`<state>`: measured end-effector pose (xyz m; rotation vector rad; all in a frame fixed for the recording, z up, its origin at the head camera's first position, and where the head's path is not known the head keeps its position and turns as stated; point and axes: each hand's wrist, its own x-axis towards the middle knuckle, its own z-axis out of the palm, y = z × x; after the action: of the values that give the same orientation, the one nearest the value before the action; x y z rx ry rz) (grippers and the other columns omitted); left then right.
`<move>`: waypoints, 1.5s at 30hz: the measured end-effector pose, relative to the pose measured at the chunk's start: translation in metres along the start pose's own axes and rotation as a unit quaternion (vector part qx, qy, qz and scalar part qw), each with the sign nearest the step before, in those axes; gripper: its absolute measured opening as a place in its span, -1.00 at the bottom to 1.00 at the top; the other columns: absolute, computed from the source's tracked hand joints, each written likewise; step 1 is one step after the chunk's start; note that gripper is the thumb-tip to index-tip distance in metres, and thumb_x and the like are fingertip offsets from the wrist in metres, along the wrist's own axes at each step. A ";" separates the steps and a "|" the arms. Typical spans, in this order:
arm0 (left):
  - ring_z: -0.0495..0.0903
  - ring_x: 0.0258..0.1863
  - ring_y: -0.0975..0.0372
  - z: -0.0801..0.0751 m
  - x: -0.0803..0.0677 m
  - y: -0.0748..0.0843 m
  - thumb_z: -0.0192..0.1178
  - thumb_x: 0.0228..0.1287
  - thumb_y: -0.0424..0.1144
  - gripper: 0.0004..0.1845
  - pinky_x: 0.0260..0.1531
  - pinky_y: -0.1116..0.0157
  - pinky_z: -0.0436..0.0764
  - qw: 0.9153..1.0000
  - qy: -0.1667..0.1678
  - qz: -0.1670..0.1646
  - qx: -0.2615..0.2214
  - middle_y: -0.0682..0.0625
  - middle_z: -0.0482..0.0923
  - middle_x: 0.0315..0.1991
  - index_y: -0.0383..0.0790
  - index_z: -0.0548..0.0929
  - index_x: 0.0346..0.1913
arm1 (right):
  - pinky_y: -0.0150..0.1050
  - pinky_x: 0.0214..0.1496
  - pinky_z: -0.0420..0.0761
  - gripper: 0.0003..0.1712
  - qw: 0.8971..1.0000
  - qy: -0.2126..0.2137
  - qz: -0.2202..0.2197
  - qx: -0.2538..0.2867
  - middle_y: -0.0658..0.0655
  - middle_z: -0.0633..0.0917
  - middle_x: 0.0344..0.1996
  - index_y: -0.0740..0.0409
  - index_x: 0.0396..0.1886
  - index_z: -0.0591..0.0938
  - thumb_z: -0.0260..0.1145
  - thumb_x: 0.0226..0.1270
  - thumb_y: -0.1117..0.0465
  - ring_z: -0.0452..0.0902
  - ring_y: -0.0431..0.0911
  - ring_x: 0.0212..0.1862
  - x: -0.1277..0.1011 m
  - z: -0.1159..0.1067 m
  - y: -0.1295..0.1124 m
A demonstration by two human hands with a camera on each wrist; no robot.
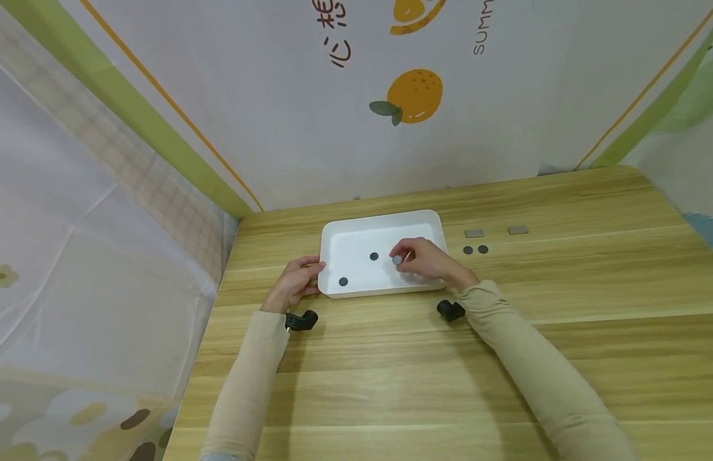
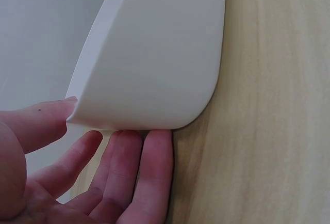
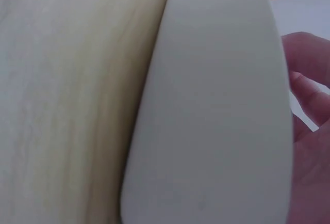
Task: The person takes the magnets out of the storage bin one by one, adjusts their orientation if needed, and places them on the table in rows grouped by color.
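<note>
Over the middle of the white tray (image 1: pixel 356 234), the right hand (image 1: pixel 426 259) hangs with its fingertips pinched round a small grey disc (image 1: pixel 396 260), and that disc sits just right of a dark disc (image 1: pixel 374 257) lying on the tray floor. So the held piece is right at the fingertips, above the tray's centre, with the tray's long axis running left to right across the person. A second dark disc (image 1: pixel 343 282) rests near the tray's front-left corner, far closer to the left hand (image 1: pixel 293 283) than to the right. That left hand grips the tray's left edge: from the left wrist view the fingers (image 2: pixel 139 172) slip under the rounded corner and the thumb (image 2: pixel 38 121) lies along the rim. The right forearm comes in from the front right, crossing the tray's near rim, wrist low, knuckles up. Out on the wooden table (image 1: pixel 506 358), to the right of the tray and well apart from both hands, lie two more dark discs (image 1: pixel 475 250) and two grey rectangular pieces (image 1: pixel 496 232). The right wrist view shows only the tray wall up close.
</note>
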<state>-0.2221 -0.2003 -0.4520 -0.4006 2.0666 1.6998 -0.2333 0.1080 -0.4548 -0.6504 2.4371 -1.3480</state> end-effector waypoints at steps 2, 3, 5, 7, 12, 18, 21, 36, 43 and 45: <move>0.59 -0.28 0.27 0.000 0.000 0.000 0.08 0.43 -0.24 -0.50 -0.37 0.35 0.59 1.000 0.000 0.000 0.000 -0.09 0.49 0.00 -0.26 0.32 0.36 | -0.34 -0.32 0.45 -0.69 1.000 0.001 -0.002 -0.003 0.15 0.63 -0.30 0.31 -0.04 0.61 0.34 0.21 0.34 0.46 -0.11 -0.33 -0.001 -0.002 -0.001; 0.58 -0.28 0.27 0.001 0.000 0.000 0.09 0.43 -0.23 -0.50 -0.37 0.35 0.59 1.000 0.000 -0.001 0.001 -0.08 0.49 0.00 -0.26 0.32 0.36 | -0.34 -0.32 0.45 -0.69 1.000 0.001 -0.003 -0.004 0.15 0.63 -0.30 0.31 -0.04 0.61 0.34 0.21 0.34 0.46 -0.11 -0.32 -0.002 -0.002 -0.002; 0.58 -0.27 0.26 0.001 0.000 0.001 0.09 0.42 -0.23 -0.50 -0.37 0.35 0.59 1.000 0.001 -0.002 0.001 -0.08 0.50 0.00 -0.26 0.32 0.36 | -0.33 -0.30 0.45 -0.70 1.000 0.002 -0.004 -0.009 0.16 0.63 -0.29 0.31 -0.04 0.61 0.34 0.21 0.34 0.48 -0.11 -0.31 -0.003 -0.004 -0.002; 0.59 -0.27 0.26 0.000 -0.001 0.001 0.09 0.42 -0.23 -0.50 -0.37 0.34 0.60 1.000 -0.001 -0.001 0.000 -0.09 0.50 -0.01 -0.26 0.32 0.36 | -0.33 -0.27 0.45 -0.70 1.000 0.004 -0.006 -0.016 0.15 0.64 -0.28 0.29 -0.05 0.61 0.34 0.22 0.33 0.48 -0.11 -0.30 -0.004 -0.006 -0.002; 0.61 -0.29 0.26 0.000 0.000 0.001 0.09 0.42 -0.23 -0.50 -0.38 0.35 0.60 1.000 -0.002 -0.002 -0.001 -0.09 0.51 -0.03 -0.27 0.32 0.35 | -0.30 -0.26 0.44 -0.71 0.999 0.012 -0.010 -0.031 0.14 0.64 -0.28 0.26 -0.06 0.62 0.36 0.21 0.30 0.45 -0.08 -0.29 -0.007 -0.011 -0.004; 0.61 -0.27 0.26 0.000 0.001 0.001 0.08 0.43 -0.22 -0.48 -0.37 0.34 0.61 1.000 -0.003 -0.003 0.001 -0.13 0.50 0.03 -0.28 0.29 0.37 | -0.30 -0.27 0.44 -0.69 0.999 0.019 -0.017 -0.039 0.12 0.63 -0.28 0.27 -0.05 0.63 0.37 0.20 0.30 0.45 -0.08 -0.28 -0.011 -0.018 -0.006; 0.60 -0.24 0.25 0.000 0.002 0.002 0.07 0.43 -0.22 -0.48 -0.34 0.33 0.62 1.000 -0.004 -0.003 0.003 -0.15 0.47 0.07 -0.28 0.28 0.38 | -0.29 -0.29 0.45 -0.69 0.999 0.025 -0.023 -0.041 0.14 0.63 -0.25 0.26 -0.07 0.64 0.38 0.18 0.30 0.47 -0.07 -0.28 -0.013 -0.021 -0.006; 0.62 -0.28 0.28 0.000 0.002 0.002 0.07 0.44 -0.20 -0.46 -0.33 0.34 0.63 1.000 0.003 -0.006 0.008 -0.17 0.47 0.11 -0.25 0.27 0.40 | -0.28 -0.24 0.40 -0.72 0.995 0.064 -0.033 -0.063 0.15 0.52 -0.33 0.23 -0.10 0.66 0.41 0.16 0.30 0.39 -0.07 -0.28 -0.027 -0.037 -0.006; 0.62 -0.29 0.29 0.000 0.001 0.001 0.07 0.44 -0.19 -0.46 -0.34 0.34 0.62 1.000 0.002 -0.005 0.009 -0.14 0.49 0.07 -0.25 0.28 0.40 | -0.31 -0.25 0.39 -0.73 0.995 0.074 -0.019 -0.057 0.12 0.52 -0.34 0.22 -0.11 0.66 0.42 0.17 0.31 0.37 -0.06 -0.28 -0.034 -0.046 0.003; 0.63 -0.30 0.29 0.000 0.001 0.000 0.07 0.44 -0.20 -0.47 -0.33 0.34 0.63 1.000 0.001 -0.004 0.008 -0.13 0.49 0.06 -0.25 0.28 0.40 | -0.33 -0.26 0.38 -0.74 0.996 0.076 -0.010 -0.054 0.12 0.51 -0.35 0.22 -0.11 0.66 0.41 0.18 0.31 0.36 -0.06 -0.28 -0.036 -0.050 0.007</move>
<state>-0.2229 -0.2007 -0.4518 -0.4063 2.0763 1.6778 -0.2258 0.1655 -0.4334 -0.6209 2.6462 -1.3262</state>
